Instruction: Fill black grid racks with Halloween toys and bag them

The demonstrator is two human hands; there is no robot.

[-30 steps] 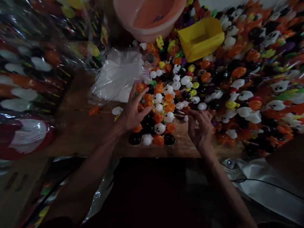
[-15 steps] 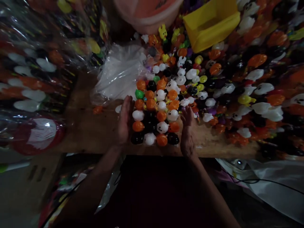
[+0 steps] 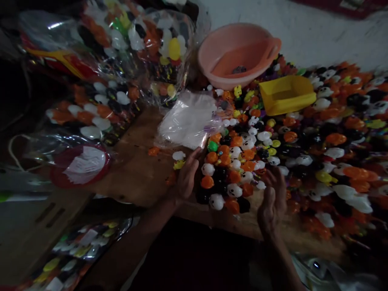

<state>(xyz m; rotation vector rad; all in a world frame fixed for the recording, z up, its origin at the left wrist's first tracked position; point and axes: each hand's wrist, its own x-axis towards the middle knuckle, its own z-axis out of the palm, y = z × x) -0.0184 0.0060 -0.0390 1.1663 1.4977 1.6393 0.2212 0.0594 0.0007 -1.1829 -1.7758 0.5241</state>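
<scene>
Several rows of small plastic toy heads stand packed together in a block near the table's front edge, among them an orange pumpkin-like head (image 3: pixel 207 182), a white skull-faced head (image 3: pixel 216 201) and a green one (image 3: pixel 212 146). At the left side of this block my left hand (image 3: pixel 188 176) is held edge-on, fingers stretched out, holding nothing. My right hand (image 3: pixel 272 198) is a little apart from the block on its right, palm turned inward, fingers loosely extended and empty. What lies under the heads is hidden.
A stack of clear plastic bags (image 3: pixel 189 121) lies behind the block. Beyond it stands a pink basin (image 3: pixel 209 60). A yellow scoop (image 3: pixel 283 105) rests on a big heap of loose toys (image 3: pixel 333 153). Bagged toys (image 3: pixel 97 109) and a red round container (image 3: pixel 100 171) are at left.
The view has swung up and left, so everything sits lower and farther right. My right hand has drawn away from the block; my left hand stays close beside it.
</scene>
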